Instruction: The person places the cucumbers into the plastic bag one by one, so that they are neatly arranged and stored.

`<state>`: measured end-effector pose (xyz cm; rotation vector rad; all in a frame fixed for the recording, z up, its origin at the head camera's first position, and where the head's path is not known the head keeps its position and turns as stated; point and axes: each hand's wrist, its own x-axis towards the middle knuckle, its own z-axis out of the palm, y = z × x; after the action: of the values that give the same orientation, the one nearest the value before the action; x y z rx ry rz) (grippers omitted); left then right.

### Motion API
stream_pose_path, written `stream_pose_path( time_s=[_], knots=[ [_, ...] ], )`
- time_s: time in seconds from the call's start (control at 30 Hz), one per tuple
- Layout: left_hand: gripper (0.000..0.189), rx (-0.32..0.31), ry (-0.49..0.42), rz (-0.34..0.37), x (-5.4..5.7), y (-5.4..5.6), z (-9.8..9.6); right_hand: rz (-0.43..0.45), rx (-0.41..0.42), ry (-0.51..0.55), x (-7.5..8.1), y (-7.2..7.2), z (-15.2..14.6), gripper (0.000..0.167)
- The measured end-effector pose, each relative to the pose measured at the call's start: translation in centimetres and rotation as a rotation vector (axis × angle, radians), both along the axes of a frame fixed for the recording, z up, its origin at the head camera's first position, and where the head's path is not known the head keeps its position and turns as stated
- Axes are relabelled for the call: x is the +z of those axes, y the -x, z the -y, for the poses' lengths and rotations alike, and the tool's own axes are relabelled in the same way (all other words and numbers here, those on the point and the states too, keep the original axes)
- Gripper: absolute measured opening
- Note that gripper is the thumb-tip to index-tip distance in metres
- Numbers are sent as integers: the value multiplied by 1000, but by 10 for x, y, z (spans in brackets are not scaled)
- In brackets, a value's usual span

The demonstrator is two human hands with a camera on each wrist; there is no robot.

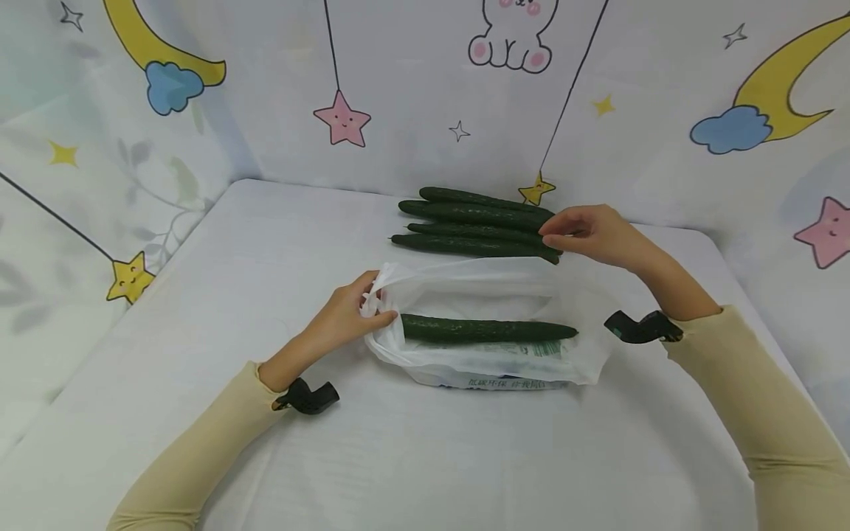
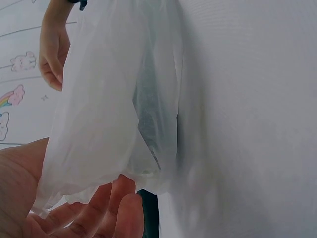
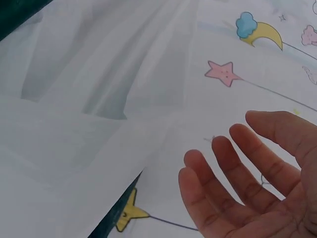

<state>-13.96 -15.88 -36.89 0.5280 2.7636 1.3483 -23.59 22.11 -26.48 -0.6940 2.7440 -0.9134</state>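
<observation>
A white translucent plastic bag lies on its side with its mouth spread, and one long dark green cucumber rests inside it. The left hand grips the bag's gathered left end, thumb on the near side and fingers behind. In the left wrist view, the bag comes between the thumb and the curled fingers. Beyond the bag, several cucumbers lie side by side. The right hand hovers by their right ends; in the right wrist view its fingers are loosely bent and hold nothing.
A white cloth covers the table. Behind it stands a pale backdrop printed with moons, stars and clouds. Black wrist mounts stick out from the beige sleeves.
</observation>
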Motion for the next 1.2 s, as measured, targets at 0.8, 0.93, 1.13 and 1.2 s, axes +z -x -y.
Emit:
stream_pose_path(
  time_s=[0.8, 0.93, 1.13, 1.2],
  knots=[
    [58, 7, -24, 18, -6, 1, 0, 59, -18, -15, -6, 49, -9, 35],
    [57, 1, -25, 13, -8, 3, 0, 73, -18, -1, -7, 56, -9, 33],
    [56, -2, -18, 12, -9, 4, 0, 59, 7, 11, -7, 66, -6, 30],
    [57, -4, -19, 11, -8, 3, 0, 59, 16, 10, -6, 70, -5, 30]
  ],
)
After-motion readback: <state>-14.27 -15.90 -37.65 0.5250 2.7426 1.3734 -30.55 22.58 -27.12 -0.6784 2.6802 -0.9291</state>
